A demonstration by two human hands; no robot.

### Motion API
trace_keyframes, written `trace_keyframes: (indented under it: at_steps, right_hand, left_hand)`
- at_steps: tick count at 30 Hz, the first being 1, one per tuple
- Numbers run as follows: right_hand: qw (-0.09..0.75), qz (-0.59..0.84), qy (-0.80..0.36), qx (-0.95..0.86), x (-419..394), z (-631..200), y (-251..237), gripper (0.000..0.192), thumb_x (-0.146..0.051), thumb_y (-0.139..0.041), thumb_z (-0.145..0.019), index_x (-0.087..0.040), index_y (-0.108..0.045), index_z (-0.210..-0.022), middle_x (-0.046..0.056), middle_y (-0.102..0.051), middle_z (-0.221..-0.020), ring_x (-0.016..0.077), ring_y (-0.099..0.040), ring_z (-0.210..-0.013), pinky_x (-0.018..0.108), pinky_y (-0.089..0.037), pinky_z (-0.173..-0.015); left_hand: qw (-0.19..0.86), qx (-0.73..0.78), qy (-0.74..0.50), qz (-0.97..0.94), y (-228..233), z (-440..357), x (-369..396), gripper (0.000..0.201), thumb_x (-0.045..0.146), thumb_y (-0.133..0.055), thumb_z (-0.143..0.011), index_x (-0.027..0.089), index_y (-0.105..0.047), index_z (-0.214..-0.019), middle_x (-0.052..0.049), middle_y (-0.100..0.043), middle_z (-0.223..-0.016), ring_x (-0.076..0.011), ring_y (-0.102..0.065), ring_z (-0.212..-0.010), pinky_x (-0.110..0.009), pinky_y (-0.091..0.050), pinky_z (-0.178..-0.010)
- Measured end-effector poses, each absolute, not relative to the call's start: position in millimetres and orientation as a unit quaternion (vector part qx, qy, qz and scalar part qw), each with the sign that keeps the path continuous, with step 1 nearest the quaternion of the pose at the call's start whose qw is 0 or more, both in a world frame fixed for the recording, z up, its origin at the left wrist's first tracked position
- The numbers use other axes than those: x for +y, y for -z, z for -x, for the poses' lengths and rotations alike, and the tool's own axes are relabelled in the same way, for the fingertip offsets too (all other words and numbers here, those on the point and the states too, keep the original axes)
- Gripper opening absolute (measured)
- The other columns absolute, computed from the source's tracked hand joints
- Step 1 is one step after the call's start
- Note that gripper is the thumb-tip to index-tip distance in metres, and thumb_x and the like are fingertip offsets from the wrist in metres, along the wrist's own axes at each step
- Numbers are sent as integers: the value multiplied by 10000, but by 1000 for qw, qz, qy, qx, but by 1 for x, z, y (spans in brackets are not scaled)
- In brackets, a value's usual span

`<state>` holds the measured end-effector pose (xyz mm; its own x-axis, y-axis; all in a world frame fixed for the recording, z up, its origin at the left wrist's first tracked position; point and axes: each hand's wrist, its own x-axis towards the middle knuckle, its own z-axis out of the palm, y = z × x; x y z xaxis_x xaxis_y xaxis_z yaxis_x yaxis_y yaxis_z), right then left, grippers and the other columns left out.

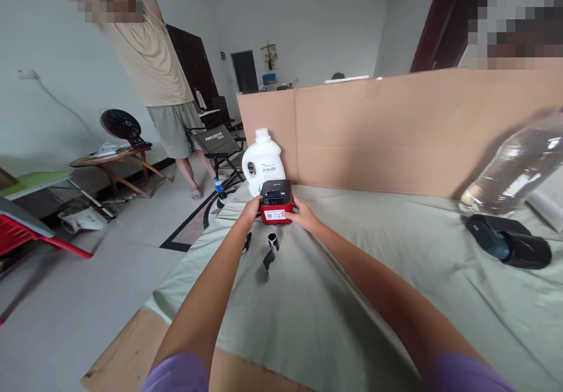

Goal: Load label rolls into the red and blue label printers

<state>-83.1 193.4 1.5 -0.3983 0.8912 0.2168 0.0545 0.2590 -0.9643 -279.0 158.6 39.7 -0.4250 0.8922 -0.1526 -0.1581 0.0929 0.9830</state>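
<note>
Cloth-covered table (pixel 352 275), cardboard wall (pixel 396 128) behind. White jug (pixel 263 160) touching rear of red-black box (pixel 275 201), far centre-left of table. Left hand (pixel 250 211) and right hand (pixel 303 215) gripping box sides. Black strip (pixel 270 251) just in front, loose on cloth

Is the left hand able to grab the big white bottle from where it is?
Probably yes. The left hand grips the red box, and the white bottle stands just behind it, with nothing between them.
</note>
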Motion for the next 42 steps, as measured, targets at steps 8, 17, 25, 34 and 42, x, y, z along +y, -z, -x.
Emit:
trace_keyframes:
  at_steps: [8,17,25,34,42]
  right_hand:
    - [313,469,-258,-785,113,-126,12,519,-420,-703,-760,-241,-688,-1246,107,-635,-1381,338,-539,-1327,536,-365,-1155]
    - [245,752,-25,-611,37,-393,9,503,-399,-581,-806,-137,-639,-1232,195,-683,-1249,360,-616,-1195,474,-447,-1048]
    - [289,819,-82,-488,117,-397,-31,1063,-594,-745,-706,-69,-289,-1510,297,-528,-1392,413,-515,-1307,473,-456,-1012]
    - [248,828,-96,-494,102,-359,-47,1191,-621,-800,-607,-128,-259,-1546,296,-534,-1334,485,-536,-1243,588,-464,-964]
    - [246,734,-114,-623,28,-208,-46,1226,-623,-778,-629,-163,-185,-1598,256,-572,-1260,452,-611,-1122,528,-456,-941]
  left_hand:
    - [141,526,-603,-583,-56,189,60,472,263,-595,-864,283,-620,-1336,9,-469,-1557,-229,-279,-1524,-393,-151,-1281]
    - [232,394,-156,-876,3,18,-22,549,444,-481,-970,307,-458,-1501,-54,-335,-1628,-262,-264,-1531,-516,-106,-1268]
    - [165,380,-39,-910,-1,16,-58,631,543,-344,-1011,303,-266,-1590,-36,-183,-1674,-265,-151,-1561,-537,-112,-1269]
    - [177,353,-56,-917,-4,9,-85,755,623,-395,-975,284,-175,-1612,-78,-193,-1670,-309,-124,-1561,-565,-107,-1262]
    - [212,269,-37,-939,-12,2,-105,812,693,-328,-960,271,-108,-1618,-41,-164,-1682,-327,-35,-1568,-631,-1,-1243]
